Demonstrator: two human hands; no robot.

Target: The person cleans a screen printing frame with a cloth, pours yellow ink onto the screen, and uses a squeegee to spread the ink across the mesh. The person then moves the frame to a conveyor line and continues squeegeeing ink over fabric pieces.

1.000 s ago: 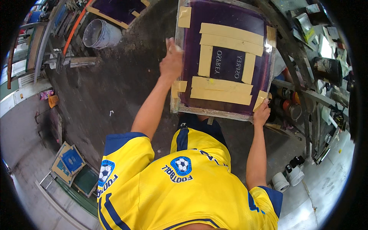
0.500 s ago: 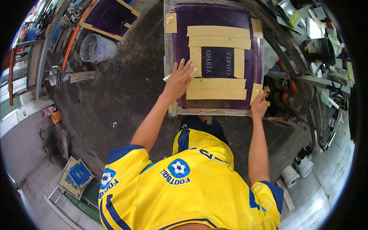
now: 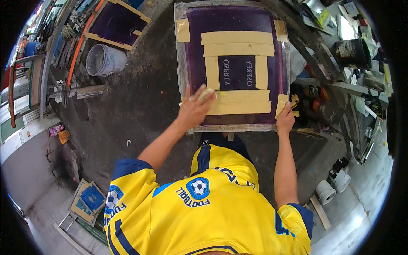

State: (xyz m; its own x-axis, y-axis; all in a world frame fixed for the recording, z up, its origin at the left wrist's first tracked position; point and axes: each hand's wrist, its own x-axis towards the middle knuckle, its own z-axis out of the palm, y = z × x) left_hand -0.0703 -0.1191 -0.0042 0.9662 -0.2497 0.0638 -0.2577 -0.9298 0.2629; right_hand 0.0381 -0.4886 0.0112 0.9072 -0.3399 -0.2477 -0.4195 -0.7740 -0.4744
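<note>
A silk-screen printing frame (image 3: 242,128) with dark purple mesh (image 3: 194,63) stands tilted in front of me. Strips of tan masking tape (image 3: 238,38) border a small rectangle of mirrored lettering at its middle, and shorter pieces cover corner areas. Over the left part of the lower tape lies my left hand (image 3: 195,106), its fingers bent around a small pale tan wad (image 3: 207,94); blur hides what the wad is. At the lower right corner my right hand (image 3: 286,119) grips the frame's side. Crumpled tan tape (image 3: 294,100) sticks out beside those fingers.
Another taped purple screen (image 3: 117,23) leans at the far left, near a whitish bucket (image 3: 106,60). A metal rack (image 3: 327,72) with a dark bucket (image 3: 352,54) and containers runs along the right. White pails (image 3: 326,192) stand at the lower right.
My left hand has moved down along the screen's left side, onto the lower tape strips, and the pale wad now shows at its fingers. The right hand keeps its hold on the frame.
</note>
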